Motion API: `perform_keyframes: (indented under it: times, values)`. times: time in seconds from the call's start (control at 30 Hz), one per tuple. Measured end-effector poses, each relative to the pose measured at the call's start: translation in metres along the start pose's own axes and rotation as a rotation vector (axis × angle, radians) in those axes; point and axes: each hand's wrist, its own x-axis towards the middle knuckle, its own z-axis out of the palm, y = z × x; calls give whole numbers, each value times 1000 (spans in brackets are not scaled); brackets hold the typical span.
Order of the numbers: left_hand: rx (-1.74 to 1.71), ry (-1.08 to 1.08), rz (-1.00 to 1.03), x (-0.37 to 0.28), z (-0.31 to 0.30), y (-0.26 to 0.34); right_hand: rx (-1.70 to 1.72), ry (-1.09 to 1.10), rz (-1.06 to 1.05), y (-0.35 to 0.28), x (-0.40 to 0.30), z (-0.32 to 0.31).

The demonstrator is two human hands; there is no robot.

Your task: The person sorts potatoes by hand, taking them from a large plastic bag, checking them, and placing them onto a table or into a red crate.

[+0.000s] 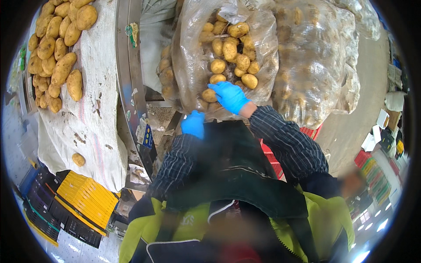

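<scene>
Before me lies an opened clear plastic bag (190,69), its mouth spread around loose potatoes (229,51). My right hand (230,97), in a blue glove, reaches over the near part of the opening. Its fingers point left, beside a potato (209,95) and just below another potato (217,79); whether it grips either is hidden by the hand itself. My left hand (193,125), also blue-gloved, is curled at the bag's near left edge. Its fingertips are out of sight, so I cannot see if plastic is pinched in them.
Left, past a metal rail (126,65), potatoes (54,56) are heaped on a white woven sack (98,65), with a lone potato (78,159) nearer. A full plastic bag of potatoes (309,62) adjoins mine on the right. Red crates (273,157) stand below; yellow crates (87,197) lower left.
</scene>
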Motion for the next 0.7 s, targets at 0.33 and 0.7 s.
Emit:
perform_keyframes:
  times: [0.33,0.7]
  values:
    - [-181,571,17,-9,5,6,-376,-205,-104,-14,34,12]
    - [-395,248,178,-1,-50,-7,2118,-85,609,-24,16,-74]
